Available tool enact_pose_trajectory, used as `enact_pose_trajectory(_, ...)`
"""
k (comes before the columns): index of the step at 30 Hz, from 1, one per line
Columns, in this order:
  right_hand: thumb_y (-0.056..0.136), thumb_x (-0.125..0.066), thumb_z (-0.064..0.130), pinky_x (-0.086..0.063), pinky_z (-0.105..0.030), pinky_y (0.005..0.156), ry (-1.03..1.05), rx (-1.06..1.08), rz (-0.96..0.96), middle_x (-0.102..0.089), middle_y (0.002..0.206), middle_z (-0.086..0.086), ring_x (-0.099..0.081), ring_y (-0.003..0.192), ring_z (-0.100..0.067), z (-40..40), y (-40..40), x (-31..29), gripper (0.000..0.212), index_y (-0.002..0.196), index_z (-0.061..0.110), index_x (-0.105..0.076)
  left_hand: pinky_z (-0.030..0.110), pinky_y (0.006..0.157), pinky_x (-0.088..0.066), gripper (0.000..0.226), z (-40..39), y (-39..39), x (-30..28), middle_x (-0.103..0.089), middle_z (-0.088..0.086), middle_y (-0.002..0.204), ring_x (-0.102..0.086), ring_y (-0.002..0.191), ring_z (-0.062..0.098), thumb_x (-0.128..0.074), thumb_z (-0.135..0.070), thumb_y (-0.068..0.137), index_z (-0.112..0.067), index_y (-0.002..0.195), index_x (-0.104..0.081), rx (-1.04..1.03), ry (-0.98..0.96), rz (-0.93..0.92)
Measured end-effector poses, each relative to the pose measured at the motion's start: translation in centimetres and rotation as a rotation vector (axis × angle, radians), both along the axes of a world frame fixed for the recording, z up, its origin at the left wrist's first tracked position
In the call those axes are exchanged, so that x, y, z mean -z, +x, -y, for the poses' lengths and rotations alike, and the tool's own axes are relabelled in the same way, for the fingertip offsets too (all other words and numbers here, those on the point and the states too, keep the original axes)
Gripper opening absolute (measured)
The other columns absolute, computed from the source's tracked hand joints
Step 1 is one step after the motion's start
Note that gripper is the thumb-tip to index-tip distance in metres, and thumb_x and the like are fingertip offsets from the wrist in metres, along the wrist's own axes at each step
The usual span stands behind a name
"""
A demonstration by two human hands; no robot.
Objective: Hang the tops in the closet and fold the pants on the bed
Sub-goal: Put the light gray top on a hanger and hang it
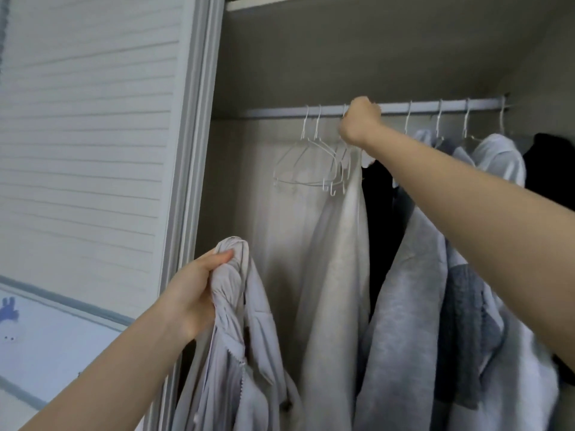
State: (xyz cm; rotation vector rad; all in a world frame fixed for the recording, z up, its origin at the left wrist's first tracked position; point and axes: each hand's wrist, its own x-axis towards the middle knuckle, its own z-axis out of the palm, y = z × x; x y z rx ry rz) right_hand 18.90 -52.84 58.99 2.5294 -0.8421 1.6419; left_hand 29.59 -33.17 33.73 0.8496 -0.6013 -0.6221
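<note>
My left hand grips the bunched collar of a light grey zip-up top, which hangs down in front of the open closet. My right hand is raised to the closet rail, its fingers curled round the hook of a white wire hanger at the rail. Two more empty white hangers hang just left of that hand. A cream top hangs right below my right hand.
Right of my arm the rail carries a black garment, a grey hoodie, a white hoodie and darker pieces. A white slatted sliding door stands to the left, a shelf board above the rail.
</note>
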Motion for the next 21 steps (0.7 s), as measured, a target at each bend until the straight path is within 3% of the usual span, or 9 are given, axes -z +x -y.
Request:
enact_pose_trajectory(6, 0.097, -0.043, 0.006, -0.044, -0.034, 0.096, 0.051, 0.045, -0.164, -0.052, 0.135, -0.021, -0.051, 0.124, -0.035, 2.9, 3.7, -1.2, 0.034, 0.127, -0.007, -0.05, 0.043, 0.084, -0.054, 0.029, 2.0, 2.3, -0.3, -0.071, 0.019, 0.106, -0.071, 0.091, 0.031, -0.057, -0.016, 0.091, -0.009, 0.117, -0.068, -0.043, -0.008, 0.017)
enact_pose_trajectory(8, 0.098, -0.041, 0.007, -0.054, -0.027, 0.071, 0.073, 0.048, -0.253, -0.057, 0.128, -0.02, -0.059, 0.115, -0.034, 4.2, 4.7, -1.3, 0.032, 0.124, -0.007, -0.053, 0.043, 0.083, -0.054, 0.027, 2.5, 2.8, -0.4, -0.071, 0.019, 0.104, -0.071, 0.09, 0.031, -0.057, -0.016, 0.092, -0.009, 0.116, -0.068, -0.065, 0.005, 0.027)
enact_pose_trajectory(10, 0.099, -0.039, 0.006, -0.044, -0.022, 0.036, 0.112, 0.066, -0.292, -0.066, 0.105, -0.019, -0.068, 0.086, -0.031, 5.1, 5.6, -1.3, 0.025, 0.104, -0.009, -0.058, 0.042, 0.082, -0.055, 0.027, 2.9, 3.3, -0.5, -0.071, 0.02, 0.106, -0.071, 0.092, 0.031, -0.057, -0.016, 0.092, -0.009, 0.116, -0.069, -0.087, 0.012, 0.028)
enact_pose_trajectory(11, 0.099, -0.039, 0.005, -0.043, -0.027, 0.034, 0.149, 0.066, -0.279, -0.066, 0.088, -0.018, -0.065, 0.069, -0.028, 5.7, 6.0, -1.2, 0.024, 0.091, -0.009, -0.057, 0.041, 0.082, -0.055, 0.027, 3.0, 3.4, -0.5, -0.071, 0.02, 0.108, -0.071, 0.092, 0.031, -0.057, -0.016, 0.092, -0.009, 0.116, -0.069, -0.096, 0.015, 0.028)
enact_pose_trajectory(13, 0.098, -0.04, 0.003, -0.047, -0.033, 0.048, 0.254, 0.008, -0.212, -0.06, 0.071, -0.016, -0.056, 0.055, -0.025, 6.9, 6.8, -1.2, 0.027, 0.075, -0.004, -0.052, 0.041, 0.081, -0.056, 0.027, 3.3, 3.7, -0.7, -0.071, 0.02, 0.109, -0.071, 0.092, 0.031, -0.057, -0.015, 0.093, -0.009, 0.116, -0.069, -0.103, 0.016, 0.03)
enact_pose_trajectory(14, 0.096, -0.04, 0.002, -0.05, -0.035, 0.056, 0.297, -0.048, -0.176, -0.059, 0.073, -0.017, -0.056, 0.058, -0.027, 7.7, 7.2, -1.2, 0.026, 0.072, -0.001, -0.05, 0.041, 0.079, -0.056, 0.026, 3.5, 4.0, -0.8, -0.071, 0.02, 0.108, -0.071, 0.091, 0.03, -0.057, -0.015, 0.093, -0.009, 0.116, -0.069, -0.106, 0.015, 0.029)
enact_pose_trajectory(17, 0.092, -0.038, -0.003, -0.055, -0.048, 0.079, 0.444, -0.18, -0.02, -0.055, 0.081, -0.025, -0.061, 0.074, -0.035, 9.2, 7.8, -1.2, 0.014, 0.086, -0.006, -0.05, 0.04, 0.077, -0.056, 0.026, 3.9, 4.4, -0.9, -0.072, 0.019, 0.106, -0.072, 0.089, 0.029, -0.056, -0.014, 0.093, -0.009, 0.115, -0.069, -0.112, 0.014, 0.02)
enact_pose_trajectory(19, 0.095, -0.037, 0.0, -0.052, -0.039, 0.071, 0.433, -0.184, 0.026, -0.049, 0.07, -0.019, -0.055, 0.063, -0.029, 9.6, 7.9, -1.3, 0.02, 0.105, -0.006, -0.053, 0.04, 0.079, -0.055, 0.026, 4.0, 4.7, -1.0, -0.072, 0.019, 0.108, -0.071, 0.092, 0.03, -0.056, -0.014, 0.093, -0.009, 0.116, -0.068, -0.115, 0.024, 0.02)
enact_pose_trajectory(21, 0.096, -0.04, 0.006, -0.043, -0.031, 0.061, 0.387, -0.211, 0.035, -0.046, 0.073, -0.011, -0.045, 0.061, -0.023, 10.0, 7.9, -1.6, 0.032, 0.124, -0.004, -0.052, 0.041, 0.08, -0.055, 0.027, 4.1, 4.8, -1.0, -0.071, 0.02, 0.11, -0.07, 0.097, 0.032, -0.055, -0.014, 0.094, -0.009, 0.117, -0.068, -0.117, 0.035, 0.02)
